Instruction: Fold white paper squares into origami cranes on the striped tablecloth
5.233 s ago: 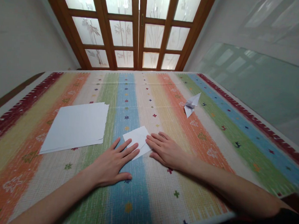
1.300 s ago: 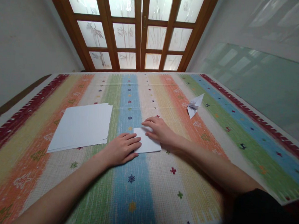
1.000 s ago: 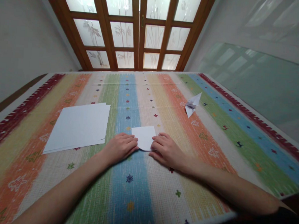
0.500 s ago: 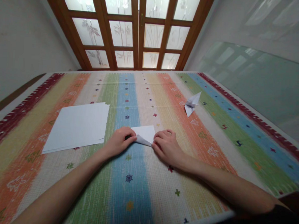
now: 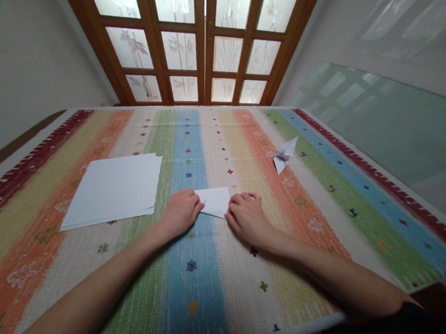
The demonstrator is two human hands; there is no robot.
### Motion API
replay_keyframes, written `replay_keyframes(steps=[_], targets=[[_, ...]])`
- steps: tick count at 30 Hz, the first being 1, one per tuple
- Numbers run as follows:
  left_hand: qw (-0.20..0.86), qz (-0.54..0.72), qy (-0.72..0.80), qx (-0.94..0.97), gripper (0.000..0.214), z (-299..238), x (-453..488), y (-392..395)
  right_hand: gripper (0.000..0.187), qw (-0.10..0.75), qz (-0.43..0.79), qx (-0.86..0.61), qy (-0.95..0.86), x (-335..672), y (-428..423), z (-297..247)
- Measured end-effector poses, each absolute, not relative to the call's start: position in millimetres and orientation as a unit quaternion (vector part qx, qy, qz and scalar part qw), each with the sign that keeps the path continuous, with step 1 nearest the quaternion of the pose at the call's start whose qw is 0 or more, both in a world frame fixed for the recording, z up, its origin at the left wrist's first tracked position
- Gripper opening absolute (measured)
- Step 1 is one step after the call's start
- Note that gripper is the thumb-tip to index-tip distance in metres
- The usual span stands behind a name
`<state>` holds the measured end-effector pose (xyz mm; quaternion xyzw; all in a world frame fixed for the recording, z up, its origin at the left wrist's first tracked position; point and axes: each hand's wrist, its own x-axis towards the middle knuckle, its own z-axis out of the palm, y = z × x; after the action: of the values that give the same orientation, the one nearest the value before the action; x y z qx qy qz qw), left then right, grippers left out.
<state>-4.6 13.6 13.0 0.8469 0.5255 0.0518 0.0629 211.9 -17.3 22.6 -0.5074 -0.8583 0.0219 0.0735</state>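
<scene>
A small folded white paper [image 5: 216,201] lies on the striped tablecloth [image 5: 217,267] in front of me. My left hand [image 5: 180,211] has its fingers curled and presses on the paper's left end. Pinching the paper's right end, my right hand [image 5: 246,216] also has its fingers curled. Only a narrow band of the paper shows between the two hands.
A stack of white sheets [image 5: 116,188] lies to the left. A folded paper crane [image 5: 284,154] sits at the far right of the cloth. Wooden glazed doors [image 5: 200,39] stand beyond the table, and a glass panel [image 5: 380,121] leans on the right wall.
The near flap of the paper has been lifted and folded away from me, so the paper is now a narrower strip. Both hands have moved up with it, fingers curled on its ends.
</scene>
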Motion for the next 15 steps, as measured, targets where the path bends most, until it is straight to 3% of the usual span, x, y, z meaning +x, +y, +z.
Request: replay_keyframes(steps=[15], targets=[[0.041, 0.004, 0.53, 0.847, 0.03, 20.2, 1.7, 14.3, 0.026, 0.062, 0.017, -0.522, -0.851, 208.1, -12.4, 20.4]])
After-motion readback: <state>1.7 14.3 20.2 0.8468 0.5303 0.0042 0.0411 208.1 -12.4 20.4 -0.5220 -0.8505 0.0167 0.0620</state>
